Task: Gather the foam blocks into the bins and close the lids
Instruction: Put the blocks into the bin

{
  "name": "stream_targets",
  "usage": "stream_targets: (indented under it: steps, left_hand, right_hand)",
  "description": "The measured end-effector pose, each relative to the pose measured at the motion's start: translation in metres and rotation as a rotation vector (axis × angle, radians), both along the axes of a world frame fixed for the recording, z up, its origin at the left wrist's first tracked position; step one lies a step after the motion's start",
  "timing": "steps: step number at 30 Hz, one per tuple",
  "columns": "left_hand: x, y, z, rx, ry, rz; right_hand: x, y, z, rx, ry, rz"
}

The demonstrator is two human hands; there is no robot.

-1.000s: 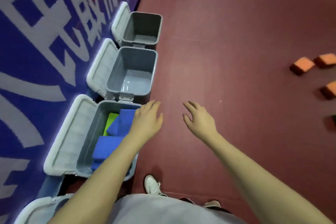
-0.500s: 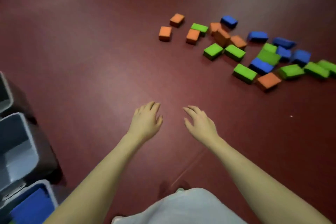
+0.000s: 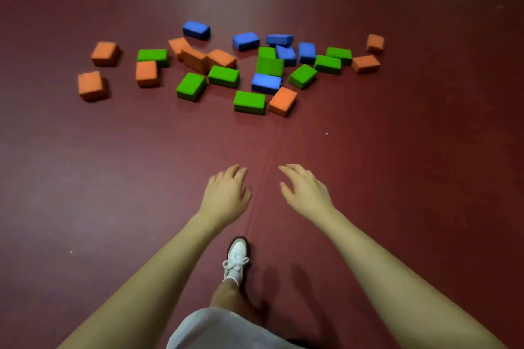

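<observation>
Several foam blocks lie scattered on the dark red floor ahead of me. The nearest are a green block [image 3: 249,102] and an orange block [image 3: 283,100]; a blue block [image 3: 266,83] sits just behind them. More orange blocks [image 3: 91,85] spread to the left, more blue blocks [image 3: 245,41] at the back. My left hand [image 3: 226,193] and my right hand [image 3: 304,191] hover side by side above the floor, palms down, fingers relaxed, holding nothing. Both are well short of the blocks. No bin is in view.
My white shoe [image 3: 236,256] steps forward on the floor seam [image 3: 263,178] between my arms. Bare red floor [image 3: 113,164] stretches between me and the blocks and to both sides.
The view has swung away from the grey bins to face the block pile, which now lies straight ahead and closer. Both hands stay empty and spread in front of me.
</observation>
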State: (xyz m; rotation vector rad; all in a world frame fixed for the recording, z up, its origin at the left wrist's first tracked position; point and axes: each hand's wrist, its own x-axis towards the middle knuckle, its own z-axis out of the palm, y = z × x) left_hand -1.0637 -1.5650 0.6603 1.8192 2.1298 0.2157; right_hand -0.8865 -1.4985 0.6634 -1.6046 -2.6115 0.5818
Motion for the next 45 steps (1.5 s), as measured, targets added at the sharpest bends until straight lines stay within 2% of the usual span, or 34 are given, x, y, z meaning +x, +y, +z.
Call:
stream_targets:
  steps: [5, 23, 45]
  left_hand:
    - [-0.002, 0.104, -0.004, 0.008, 0.038, -0.146]
    - [-0.043, 0.484, 0.027, 0.090, 0.025, -0.149]
    - [0.075, 0.966, 0.026, 0.147, -0.031, -0.197]
  right_hand:
    - [0.006, 0.089, -0.001, 0.000, -0.018, -0.074]
    - [-0.024, 0.439, 0.019, 0.056, -0.005, -0.194]
    - [0.106, 0.911, 0.017, 0.072, -0.004, -0.285]
